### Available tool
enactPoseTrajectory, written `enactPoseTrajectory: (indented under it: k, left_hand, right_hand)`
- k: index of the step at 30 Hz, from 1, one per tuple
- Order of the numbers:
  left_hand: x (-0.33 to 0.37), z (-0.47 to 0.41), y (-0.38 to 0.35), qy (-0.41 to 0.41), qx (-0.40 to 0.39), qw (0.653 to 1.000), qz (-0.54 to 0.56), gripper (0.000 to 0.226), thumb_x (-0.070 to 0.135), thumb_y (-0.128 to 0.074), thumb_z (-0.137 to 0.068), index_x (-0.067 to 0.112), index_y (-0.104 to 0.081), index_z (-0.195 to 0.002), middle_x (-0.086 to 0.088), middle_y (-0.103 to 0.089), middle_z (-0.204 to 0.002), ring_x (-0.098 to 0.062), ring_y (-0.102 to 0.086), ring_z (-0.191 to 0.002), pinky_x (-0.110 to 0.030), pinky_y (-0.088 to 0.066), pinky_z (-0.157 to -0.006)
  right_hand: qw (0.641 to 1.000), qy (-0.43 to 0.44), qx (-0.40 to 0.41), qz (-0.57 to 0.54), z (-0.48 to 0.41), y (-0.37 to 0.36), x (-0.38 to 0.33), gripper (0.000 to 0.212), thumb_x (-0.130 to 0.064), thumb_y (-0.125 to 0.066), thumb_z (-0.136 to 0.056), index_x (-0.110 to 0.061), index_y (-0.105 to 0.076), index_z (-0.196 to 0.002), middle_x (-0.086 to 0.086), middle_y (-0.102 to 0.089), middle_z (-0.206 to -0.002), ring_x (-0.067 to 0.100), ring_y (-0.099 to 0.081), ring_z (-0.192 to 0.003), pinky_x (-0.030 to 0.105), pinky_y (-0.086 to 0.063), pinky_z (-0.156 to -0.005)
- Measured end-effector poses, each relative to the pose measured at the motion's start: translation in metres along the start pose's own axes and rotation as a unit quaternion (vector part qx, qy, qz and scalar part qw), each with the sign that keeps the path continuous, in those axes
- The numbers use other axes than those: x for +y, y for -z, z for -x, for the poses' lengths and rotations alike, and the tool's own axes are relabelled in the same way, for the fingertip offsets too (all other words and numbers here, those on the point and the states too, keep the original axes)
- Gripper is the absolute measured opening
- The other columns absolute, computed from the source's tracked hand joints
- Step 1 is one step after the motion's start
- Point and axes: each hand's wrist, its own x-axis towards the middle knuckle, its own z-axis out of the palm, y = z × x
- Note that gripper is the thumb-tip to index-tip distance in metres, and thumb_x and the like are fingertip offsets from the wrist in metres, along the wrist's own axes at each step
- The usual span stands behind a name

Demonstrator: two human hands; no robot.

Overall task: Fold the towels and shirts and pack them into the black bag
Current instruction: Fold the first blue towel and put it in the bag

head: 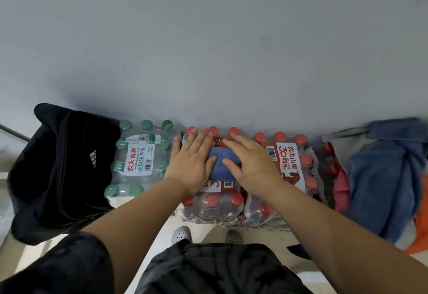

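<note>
A small folded blue towel (221, 164) lies on top of a red-capped bottle pack (213, 203) in the middle. My left hand (192, 161) presses flat on its left side, fingers straight. My right hand (251, 162) presses flat on its right side, fingers spread. Most of the towel is hidden under both palms. The black bag (60, 173), with a white logo, stands at the left against the wall. At the right a heap of unfolded cloth holds a blue towel (384, 177), a pink piece (341, 189) and an orange piece (420, 231).
A green-capped bottle pack (139, 159) sits between the bag and the red-capped pack. Another red-capped pack (289, 166) stands to the right. A grey wall (208, 50) rises right behind everything. My grey shoes (181, 234) stand on the light floor below.
</note>
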Motion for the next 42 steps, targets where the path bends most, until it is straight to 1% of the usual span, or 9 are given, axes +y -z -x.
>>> enactPoseTrajectory:
  k: [5, 10, 14, 18, 23, 27, 30, 38, 42]
  left_hand:
    - [0.004, 0.001, 0.004, 0.021, -0.015, 1.0, -0.005, 0.077, 0.062, 0.001, -0.093, 0.025, -0.004, -0.16, 0.003, -0.007, -0.168, -0.019, 0.003, -0.155, -0.054, 0.002, -0.123]
    - [0.01, 0.008, 0.026, 0.016, -0.042, 0.999, -0.011, 0.07, 0.062, -0.033, -0.095, 0.032, -0.02, -0.157, 0.003, -0.04, -0.155, -0.024, -0.037, -0.141, -0.055, -0.015, -0.121]
    - [0.012, 0.012, 0.058, -0.002, -0.065, 0.998, 0.026, 0.076, 0.051, -0.065, -0.086, 0.036, -0.029, -0.151, -0.001, -0.063, -0.129, -0.027, -0.061, -0.11, -0.038, -0.047, -0.091]
    - [0.011, 0.023, 0.078, 0.028, -0.104, 0.976, 0.188, 0.092, 0.031, -0.072, -0.082, 0.041, -0.011, -0.15, -0.004, -0.069, -0.1, -0.024, -0.066, -0.085, -0.036, -0.051, -0.075]
    - [-0.006, 0.056, 0.1, 0.038, -0.073, 0.938, 0.338, 0.084, 0.028, -0.07, -0.09, 0.055, -0.016, -0.149, 0.006, -0.06, -0.133, -0.014, -0.062, -0.112, -0.038, -0.052, -0.096]
    - [-0.031, 0.087, 0.121, -0.011, -0.043, 0.913, 0.405, 0.068, 0.017, -0.064, -0.096, 0.049, -0.032, -0.147, 0.034, -0.043, -0.142, 0.006, -0.048, -0.128, -0.022, -0.044, -0.105]
    - [-0.065, 0.115, 0.137, -0.018, -0.006, 0.899, 0.437, 0.051, 0.014, -0.062, -0.098, 0.042, -0.047, -0.137, 0.03, -0.052, -0.134, 0.003, -0.052, -0.124, -0.022, -0.045, -0.103]
    - [-0.229, 0.225, 0.166, 0.067, 0.072, 0.86, 0.5, 0.043, 0.009, -0.063, -0.096, 0.046, -0.066, -0.12, 0.019, -0.062, -0.13, -0.005, -0.058, -0.121, -0.036, -0.046, -0.104]
    - [-0.322, 0.249, 0.148, 0.184, 0.131, 0.821, 0.525, 0.037, 0.016, -0.065, -0.096, 0.047, -0.068, -0.116, 0.025, -0.062, -0.126, -0.006, -0.059, -0.118, -0.036, -0.049, -0.102]
  right_hand:
    - [0.995, -0.024, -0.072, 0.068, -0.011, -0.009, 0.006, 0.063, -0.055, -0.049, -0.098, -0.028, -0.036, -0.153, -0.003, -0.043, -0.154, 0.021, -0.027, -0.147, 0.039, -0.019, -0.118]
    - [0.999, 0.043, -0.011, 0.01, -0.008, -0.007, 0.017, 0.058, -0.048, -0.067, -0.089, -0.03, -0.051, -0.142, -0.003, -0.06, -0.127, 0.023, -0.049, -0.123, 0.039, -0.036, -0.108]
    - [0.984, 0.05, -0.072, -0.157, -0.013, 0.003, 0.018, 0.061, -0.03, -0.075, -0.086, -0.035, -0.049, -0.141, -0.008, -0.053, -0.133, 0.015, -0.051, -0.123, 0.036, -0.043, -0.107]
    - [0.964, 0.063, -0.072, -0.246, -0.025, 0.016, 0.004, 0.065, -0.012, -0.076, -0.083, -0.039, -0.051, -0.137, -0.009, -0.051, -0.128, 0.006, -0.05, -0.119, 0.024, -0.042, -0.101]
    - [0.942, 0.066, -0.068, -0.322, -0.036, 0.041, -0.034, 0.069, -0.009, -0.079, -0.083, -0.046, -0.051, -0.134, -0.014, -0.049, -0.13, -0.003, -0.054, -0.116, 0.01, -0.046, -0.092]
    - [0.929, 0.072, -0.074, -0.356, -0.045, 0.041, -0.08, 0.071, -0.013, -0.082, -0.082, -0.05, -0.051, -0.135, -0.012, -0.051, -0.137, 0.008, -0.063, -0.115, 0.023, -0.052, -0.092]
    - [0.92, 0.069, -0.062, -0.38, -0.057, 0.029, -0.126, 0.07, -0.012, -0.084, -0.08, -0.046, -0.054, -0.133, -0.009, -0.054, -0.135, 0.012, -0.066, -0.111, 0.038, -0.057, -0.092]
    - [0.939, 0.09, -0.088, -0.321, -0.091, -0.039, -0.271, 0.042, -0.054, -0.059, -0.088, -0.044, -0.056, -0.128, -0.015, -0.056, -0.136, 0.002, -0.049, -0.129, 0.031, -0.043, -0.11]
    - [0.989, 0.134, -0.058, -0.025, -0.104, -0.078, -0.322, 0.045, -0.053, -0.062, -0.092, -0.045, -0.055, -0.136, -0.019, -0.034, -0.157, 0.021, -0.016, -0.15, 0.05, -0.017, -0.122]
